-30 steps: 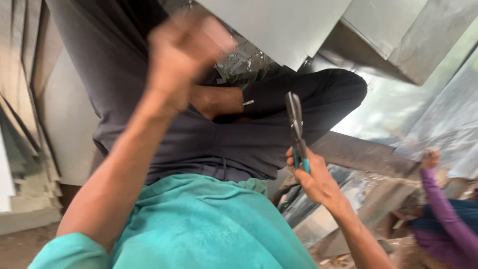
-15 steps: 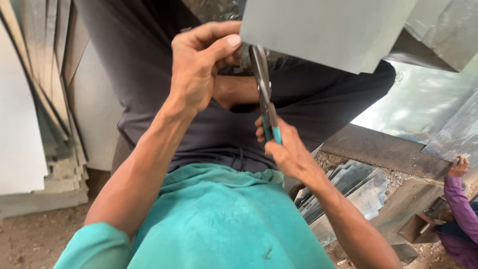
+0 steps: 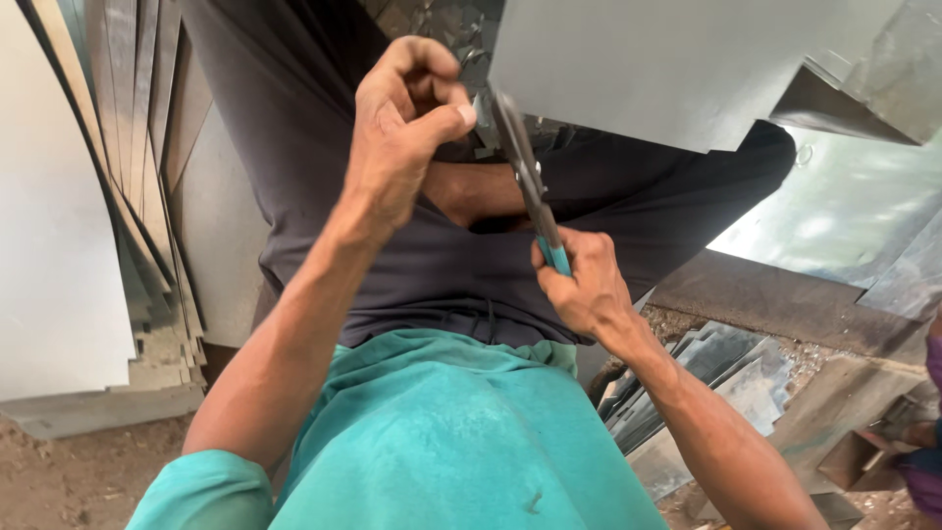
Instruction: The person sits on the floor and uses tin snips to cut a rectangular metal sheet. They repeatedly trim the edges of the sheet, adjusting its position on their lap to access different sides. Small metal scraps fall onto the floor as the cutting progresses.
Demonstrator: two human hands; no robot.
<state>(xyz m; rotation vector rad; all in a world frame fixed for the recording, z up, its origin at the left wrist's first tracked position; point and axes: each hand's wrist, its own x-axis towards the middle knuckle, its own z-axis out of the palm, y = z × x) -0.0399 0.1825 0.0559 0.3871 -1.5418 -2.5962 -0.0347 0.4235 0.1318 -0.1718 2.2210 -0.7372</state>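
My right hand grips the teal handles of metal snips, whose blades point up and reach the lower left edge of a grey metal sheet. My left hand is closed at that same edge, thumb pressed beside the blades, pinching the sheet. The sheet fills the top right of the view. My lap in dark trousers and my teal shirt lie below the hands.
A stack of flat metal sheets leans at the left. Cut metal strips lie in a pile at the lower right on dirt ground. Shiny sheet metal lies at the right, and part of another person shows at the right edge.
My left hand came down from a raised, blurred position to the sheet's edge. The snips moved up and left to meet the sheet. The view has shifted, and the other person's raised arm has gone from sight.
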